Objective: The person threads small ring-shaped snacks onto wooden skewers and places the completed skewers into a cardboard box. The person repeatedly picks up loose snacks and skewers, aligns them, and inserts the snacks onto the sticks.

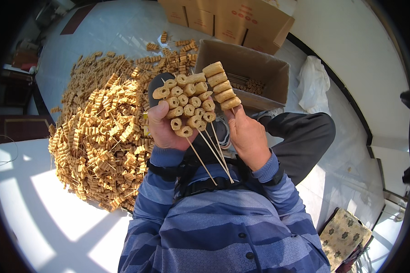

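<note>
My left hand (pixel 167 128) is wrapped around a bundle of skewered tan food rolls (pixel 188 110), hollow in the middle and threaded on thin wooden sticks. Several bare stick ends (pixel 210 158) point down toward my waist. To the right of the bundle, my right hand (pixel 247 136) pinches a single skewer (pixel 222 85) low on its stick, with a column of rolls standing above my fingers. Just beyond, an open cardboard box (pixel 276 78) has more skewers (pixel 247 85) lying along its bottom, partly hidden by the one I hold.
A large heap of similar skewers (pixel 102 150) spreads over the tiled floor on my left. Printed cardboard cartons (pixel 225 20) stand behind the open box. A white plastic bag (pixel 314 85) lies by the right wall, and a flower-patterned cushion (pixel 345 235) is at lower right.
</note>
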`<state>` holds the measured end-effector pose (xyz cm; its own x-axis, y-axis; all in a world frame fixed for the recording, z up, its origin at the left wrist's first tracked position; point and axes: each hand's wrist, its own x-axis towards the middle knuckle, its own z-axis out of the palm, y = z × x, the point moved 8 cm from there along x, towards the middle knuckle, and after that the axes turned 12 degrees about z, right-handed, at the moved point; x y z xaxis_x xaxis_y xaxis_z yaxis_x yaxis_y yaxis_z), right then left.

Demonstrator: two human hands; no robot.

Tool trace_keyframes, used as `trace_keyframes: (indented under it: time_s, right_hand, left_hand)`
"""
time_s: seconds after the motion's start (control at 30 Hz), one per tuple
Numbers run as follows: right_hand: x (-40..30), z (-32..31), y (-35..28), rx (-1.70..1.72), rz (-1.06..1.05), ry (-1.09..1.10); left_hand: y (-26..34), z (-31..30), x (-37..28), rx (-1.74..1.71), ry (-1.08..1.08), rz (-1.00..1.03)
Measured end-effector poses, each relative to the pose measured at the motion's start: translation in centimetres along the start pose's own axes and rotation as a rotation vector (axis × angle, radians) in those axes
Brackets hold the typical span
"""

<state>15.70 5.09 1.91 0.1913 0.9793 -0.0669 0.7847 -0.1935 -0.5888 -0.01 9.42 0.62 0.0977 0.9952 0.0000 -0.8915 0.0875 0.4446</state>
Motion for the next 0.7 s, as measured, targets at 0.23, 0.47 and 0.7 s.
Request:
trace_keyframes:
  time_s: [0.23, 0.47, 0.7]
  right_hand:
    - [-0.4, 0.1, -0.6, -0.100, 0.029, -0.009]
    - [-0.4, 1.9, -0.6, 0.298, -0.017, -0.291]
    - [-0.4, 2.4, -0.6, 0.471, 0.048, -0.516]
  left_hand:
    - [0.4, 1.1, 0.1, 0.010, -0.020, 0.047]
    - [0.3, 1.2, 0.2, 0.131, -0.039, 0.071]
    - [0.0, 0.3, 0.2, 0.090, -0.046, 0.014]
